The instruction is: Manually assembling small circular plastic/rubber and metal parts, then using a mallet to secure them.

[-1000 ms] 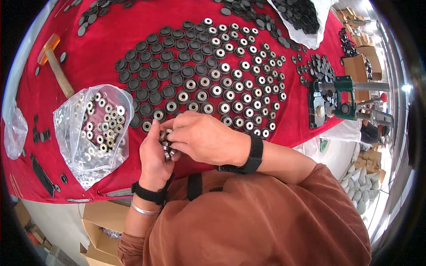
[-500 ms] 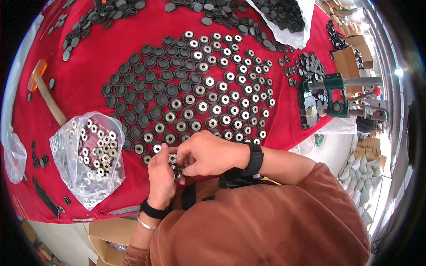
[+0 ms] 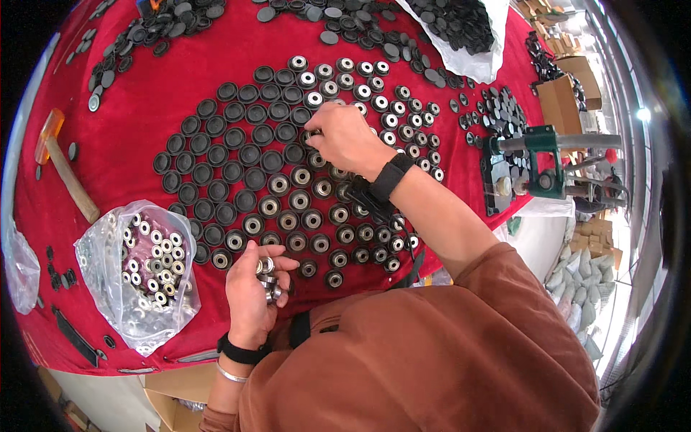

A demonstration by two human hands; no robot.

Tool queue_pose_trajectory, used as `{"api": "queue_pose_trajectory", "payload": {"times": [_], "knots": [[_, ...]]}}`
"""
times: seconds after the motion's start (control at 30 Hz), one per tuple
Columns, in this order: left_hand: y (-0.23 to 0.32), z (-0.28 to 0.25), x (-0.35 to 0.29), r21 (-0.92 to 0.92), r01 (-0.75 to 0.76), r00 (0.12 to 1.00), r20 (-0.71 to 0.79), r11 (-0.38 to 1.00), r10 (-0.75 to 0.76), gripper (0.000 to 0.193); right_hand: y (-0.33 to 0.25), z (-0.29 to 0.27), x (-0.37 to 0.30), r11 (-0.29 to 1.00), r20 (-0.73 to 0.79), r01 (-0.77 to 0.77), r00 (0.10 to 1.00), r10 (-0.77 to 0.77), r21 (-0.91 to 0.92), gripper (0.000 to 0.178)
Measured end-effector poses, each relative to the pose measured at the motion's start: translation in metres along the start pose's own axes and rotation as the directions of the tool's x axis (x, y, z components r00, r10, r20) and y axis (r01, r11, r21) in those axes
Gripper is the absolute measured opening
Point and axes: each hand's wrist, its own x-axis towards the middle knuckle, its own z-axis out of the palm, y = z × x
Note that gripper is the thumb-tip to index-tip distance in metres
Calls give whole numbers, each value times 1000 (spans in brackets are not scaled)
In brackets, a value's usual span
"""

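My left hand, palm up near the table's front edge, cups several small metal ball bearings in its curled fingers. Further out, my right hand reaches over rows of round black caps. Its thumb and fingertips pinch what looks like a bearing, mostly hidden, at one of the caps. To the left of it lie black caps with bare hollows. Caps with shiny bearings seated in them spread to the right and nearer to me, some covered by my right hand and wrist.
A clear plastic bag of loose bearings lies open at the left, below a wooden-handled hammer. At the right edge of the red cloth stands a green hand press. A white sack of black discs and more loose caps lie at the back.
My right hand has moved from beside my left hand up and away to the caps. My left hand has turned and opened out somewhat, showing the bearings in it.
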Motion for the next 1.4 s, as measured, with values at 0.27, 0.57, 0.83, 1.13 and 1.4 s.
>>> {"api": "queue_pose_trajectory", "payload": {"times": [0.27, 0.57, 0.83, 1.13, 1.4], "knots": [[5, 0, 5, -36, 7, 1000, 13, 999, -6, 43, 0, -5, 3, 998, 56, 57, 997, -58, 31, 16], [11, 4, 7, -104, 8, 997, 81, 995, 1, 48, 9, -2, 7, 990, 70, 141, 988, -140, -9, 19], [11, 5, 13, -180, 1, 1000, 9, 984, 1, 46, -101, -15, -36, 847, 190, 252, 907, -375, 468, 14], [5, 4, 7, -46, 3, 997, 71, 999, 0, 47, -95, -24, -39, 838, 271, 83, 925, -266, 539, 20], [5, -1, 7, -116, 30, 990, 140, 993, -14, 45, -32, 1, -9, 978, 59, -56, 997, 45, 203, 15]]}}
